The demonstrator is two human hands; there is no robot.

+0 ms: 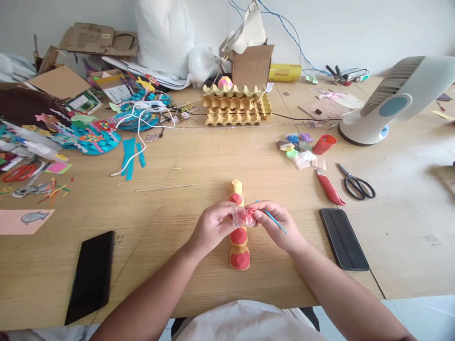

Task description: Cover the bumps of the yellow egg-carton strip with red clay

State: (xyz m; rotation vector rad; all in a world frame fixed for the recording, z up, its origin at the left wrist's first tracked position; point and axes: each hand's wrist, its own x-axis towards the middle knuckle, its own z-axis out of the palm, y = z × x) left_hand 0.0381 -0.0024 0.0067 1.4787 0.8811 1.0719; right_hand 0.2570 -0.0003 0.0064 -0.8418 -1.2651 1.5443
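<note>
Between my two hands is a small clear plastic bag (241,217) with a red, clay-like lump in it. My left hand (212,224) pinches the bag's left side. With its fingertips, my right hand (279,223) grips the right side, by the red lump, while a thin blue tool (273,219) also sits in its fingers. Below the hands, a strip of egg carton (240,249) lies lengthwise on the table. Red covers several of its cups, and the farthest cup is bare yellowish. My hands and the bag hide part of the strip's middle.
A black tablet (91,272) lies at left, a phone (344,239) at right. Beyond the phone are black-handled scissors (356,184), a red-handled cutter (330,188), small coloured bags (298,149) and a red cup (324,144). Egg cartons (232,116) stand at the back, a white fan (387,106) at right.
</note>
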